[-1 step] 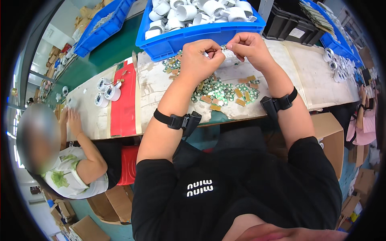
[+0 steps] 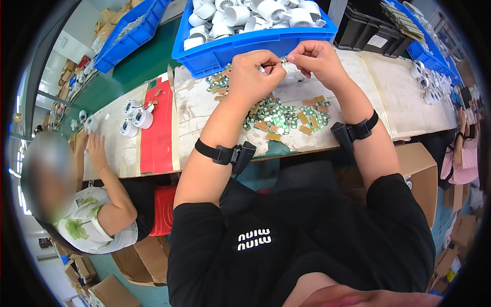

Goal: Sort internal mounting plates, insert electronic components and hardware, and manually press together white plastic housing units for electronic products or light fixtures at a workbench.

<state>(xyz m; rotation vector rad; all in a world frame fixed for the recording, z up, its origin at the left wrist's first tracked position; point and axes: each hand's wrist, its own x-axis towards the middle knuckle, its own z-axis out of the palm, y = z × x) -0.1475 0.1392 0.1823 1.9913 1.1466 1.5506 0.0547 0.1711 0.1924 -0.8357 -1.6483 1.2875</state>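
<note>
Pale table [image 2: 194, 110] spans mid-frame. At upper centre my right grip [image 2: 319, 62] seems to pinch a small greenish piece [image 2: 284, 59]; my left grip [image 2: 254, 75] is curled beside it, and whether it holds anything I can't tell. A slack pinch could drop the piece into the green boards [image 2: 271, 113] below. Beyond stands 1 blue bin [image 2: 215, 57] of white housings [image 2: 237, 17].

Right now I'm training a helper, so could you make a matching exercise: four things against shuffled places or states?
1. Circuit boards
2. Red strip
3. Black crate
4. Left hand

A. Right of the middle blue bin
B. Curled, near the right hand
C. Piled loosely on the table
D. Flat, left of the boards

1-C, 2-D, 3-A, 4-B
</note>
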